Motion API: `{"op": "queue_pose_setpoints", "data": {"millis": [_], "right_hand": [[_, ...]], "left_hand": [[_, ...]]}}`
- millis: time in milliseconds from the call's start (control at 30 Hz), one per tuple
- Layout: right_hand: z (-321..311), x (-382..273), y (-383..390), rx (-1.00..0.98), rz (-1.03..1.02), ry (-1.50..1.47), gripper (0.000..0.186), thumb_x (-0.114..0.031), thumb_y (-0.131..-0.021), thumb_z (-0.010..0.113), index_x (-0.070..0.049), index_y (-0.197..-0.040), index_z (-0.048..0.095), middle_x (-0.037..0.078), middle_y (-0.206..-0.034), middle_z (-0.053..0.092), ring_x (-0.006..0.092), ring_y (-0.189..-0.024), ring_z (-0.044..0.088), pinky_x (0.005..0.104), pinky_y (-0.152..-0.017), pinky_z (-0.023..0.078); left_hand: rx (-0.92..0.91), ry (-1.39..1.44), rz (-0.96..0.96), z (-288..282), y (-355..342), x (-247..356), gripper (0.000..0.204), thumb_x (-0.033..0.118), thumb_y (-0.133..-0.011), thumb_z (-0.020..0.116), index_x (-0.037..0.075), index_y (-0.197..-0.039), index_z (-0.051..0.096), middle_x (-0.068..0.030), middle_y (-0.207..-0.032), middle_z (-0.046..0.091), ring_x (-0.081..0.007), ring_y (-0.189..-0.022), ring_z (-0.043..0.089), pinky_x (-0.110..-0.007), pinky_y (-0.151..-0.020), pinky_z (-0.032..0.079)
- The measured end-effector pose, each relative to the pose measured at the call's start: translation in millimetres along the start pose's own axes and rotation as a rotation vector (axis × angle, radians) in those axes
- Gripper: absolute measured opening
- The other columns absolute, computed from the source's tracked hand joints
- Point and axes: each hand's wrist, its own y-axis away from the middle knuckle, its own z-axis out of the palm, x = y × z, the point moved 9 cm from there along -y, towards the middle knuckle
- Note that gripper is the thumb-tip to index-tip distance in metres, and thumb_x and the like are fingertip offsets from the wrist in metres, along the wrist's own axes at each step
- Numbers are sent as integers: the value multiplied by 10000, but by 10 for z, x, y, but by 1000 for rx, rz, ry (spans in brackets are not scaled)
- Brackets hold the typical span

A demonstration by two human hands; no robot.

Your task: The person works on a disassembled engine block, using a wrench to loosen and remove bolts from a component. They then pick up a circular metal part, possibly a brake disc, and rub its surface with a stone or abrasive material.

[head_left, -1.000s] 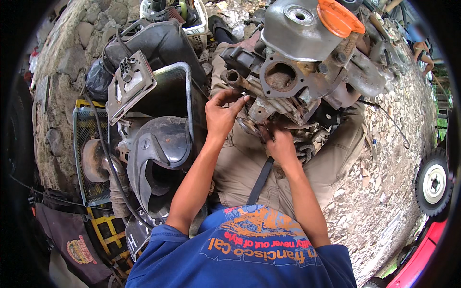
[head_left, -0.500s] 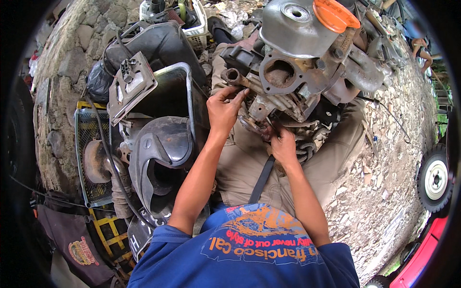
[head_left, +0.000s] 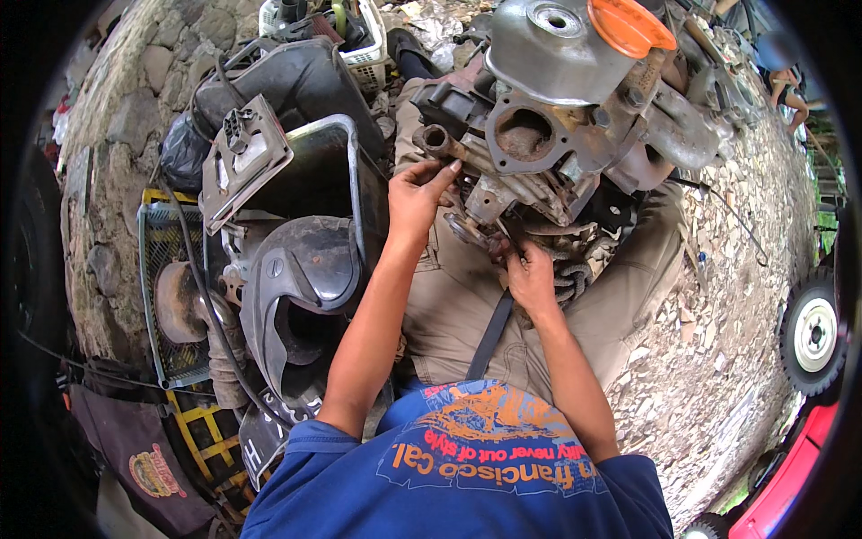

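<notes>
One rusty engine (head_left: 530,193), upper middle of frame, barely any change

Pose is near enough the same as a second ago. Left hand (head_left: 417,205) is by the pipe stub (head_left: 463,153), thumb and fingertips close together; right hand (head_left: 530,272) is bunched at the engine's lower edge. Can't tell what either pinches. Black bin (head_left: 352,160) crowds the left side, gravel (head_left: 718,314) spreads down the right. Orange piece (head_left: 633,29) gets cut off up top.

We stretch both bare forearms forward, left (head_left: 368,328) and right (head_left: 572,359) slanting inward. Our bare left hand (head_left: 415,199), raised higher, bends its index finger (head_left: 417,172) near an extended thumb (head_left: 445,178); our bare right hand (head_left: 532,277) curls lower, its fingertips partly hidden.
</notes>
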Motion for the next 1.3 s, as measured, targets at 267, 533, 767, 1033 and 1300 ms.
{"op": "queue_pose_setpoints", "data": {"millis": [267, 533, 767, 1033, 1300], "right_hand": [[-49, -235, -61, 42, -63, 54, 171, -88, -933, 604, 2, -1050, 689, 116, -798, 692, 176, -693, 632, 317, -672, 499], [-84, -198, -38, 39, -107, 114, 183, -71, -889, 595, 1, -1033, 682, 168, -839, 677, 328, -784, 653, 382, -719, 502], [-68, -569, -84, 88, -348, 331, 34, -18, -844, 618, 11, -852, 603, 192, -805, 619, 420, -750, 580, 455, -654, 472], [-29, -574, -80, 214, -454, 361, 52, -8, -834, 621, 23, -876, 618, 208, -841, 623, 411, -759, 589, 471, -694, 484], [64, -486, -22, 345, -514, 325, 189, 9, -850, 643, 47, -1036, 645, 235, -937, 663, 419, -850, 635, 465, -761, 512]], "left_hand": [[-5, 128, -253, -14, 31, -308, 774, 575, -885, 637, -59, -1306, 490, -163, -1147, 653, -243, -982, 671, -333, -785, 549], [-156, 462, -405, 346, -15, -530, 1106, 775, -759, 573, -62, -1435, 317, -163, -1199, 628, -211, -998, 666, -406, -866, 565], [-44, 645, -442, 437, 98, -360, 719, 649, -751, 702, 47, -1102, 527, -58, -901, 623, -173, -824, 637, -302, -681, 557], [-62, 714, -452, 430, -16, -598, 560, 648, -731, 729, 164, -826, 464, 84, -631, 334, -71, -543, 349, -246, -493, 351], [-62, 690, -438, 434, -25, -605, 661, 657, -737, 708, 120, -976, 407, -3, -841, 402, -145, -740, 415, -294, -633, 386]]}}
